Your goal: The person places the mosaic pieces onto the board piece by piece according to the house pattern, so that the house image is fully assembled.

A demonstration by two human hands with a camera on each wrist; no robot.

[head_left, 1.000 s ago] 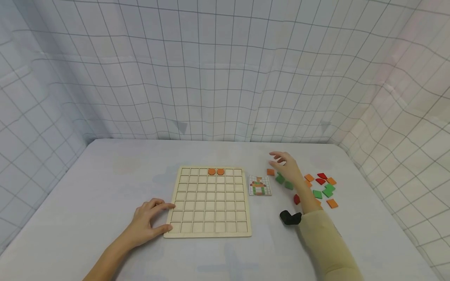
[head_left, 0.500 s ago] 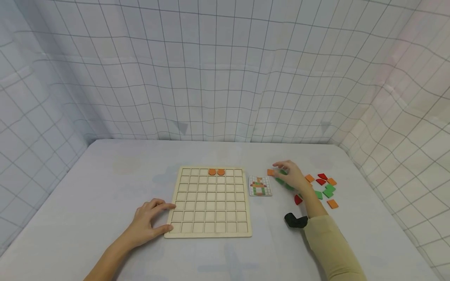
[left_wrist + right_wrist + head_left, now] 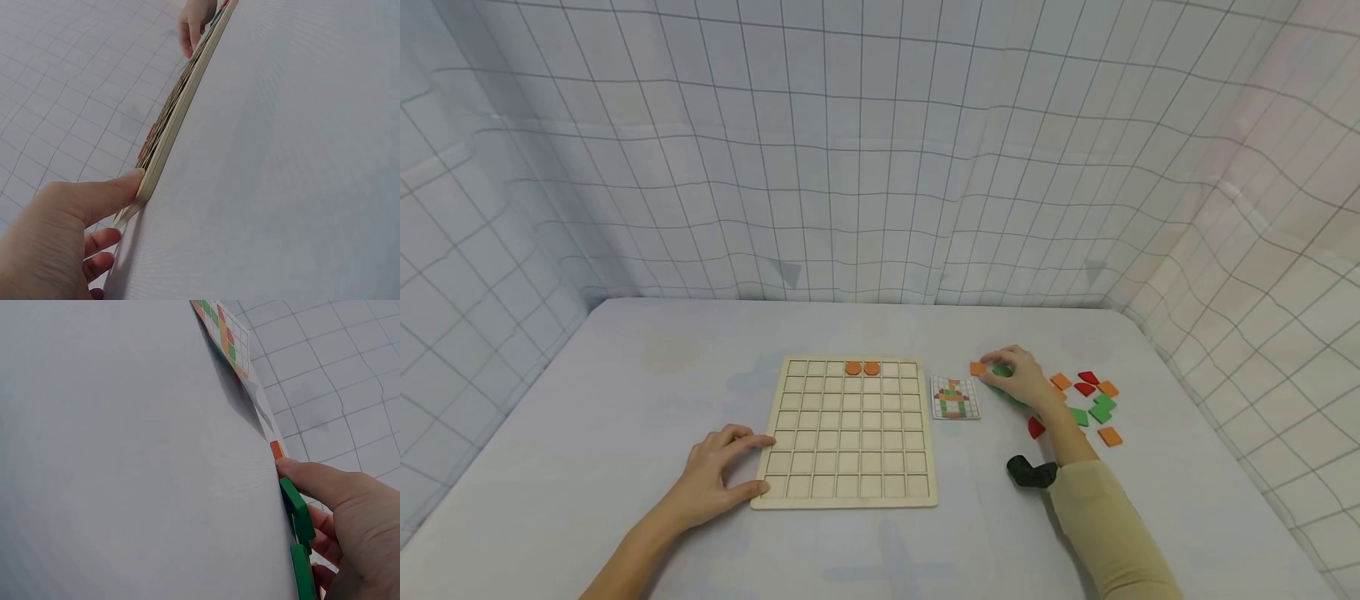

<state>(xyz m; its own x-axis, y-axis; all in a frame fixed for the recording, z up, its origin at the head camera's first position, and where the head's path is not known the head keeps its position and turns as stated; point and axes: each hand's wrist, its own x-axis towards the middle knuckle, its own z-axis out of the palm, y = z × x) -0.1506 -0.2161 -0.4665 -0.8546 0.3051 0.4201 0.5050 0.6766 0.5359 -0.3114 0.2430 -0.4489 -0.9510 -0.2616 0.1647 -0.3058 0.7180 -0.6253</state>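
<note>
My left hand [image 3: 711, 475] rests at the left edge of a square wooden grid board [image 3: 850, 503], thumb near its front corner and index finger farther up the rim. Two round orange pieces [image 3: 853, 367] lie in the board's back row. My right hand [image 3: 1021, 377] is low over the tiles to the right. Its thumb tip touches an orange square tile [image 3: 276, 449], while the fingers curve around the far side, leaving a gap to the thumb. Green tiles [image 3: 298, 506] lie under and beside this hand, partly hidden by it.
A small pattern card [image 3: 955, 398] lies between the board and the right hand, one edge raised. Red pieces [image 3: 1086, 389], orange squares [image 3: 1108, 436] and several green tiles [image 3: 1102, 408] are scattered beyond the right wrist. A black strap [image 3: 1032, 472] is at the right sleeve.
My right hand has lowered toward the table and come nearer the orange tile, its thumb and fingers drawing closer together. The left hand and the board have stayed put.
</note>
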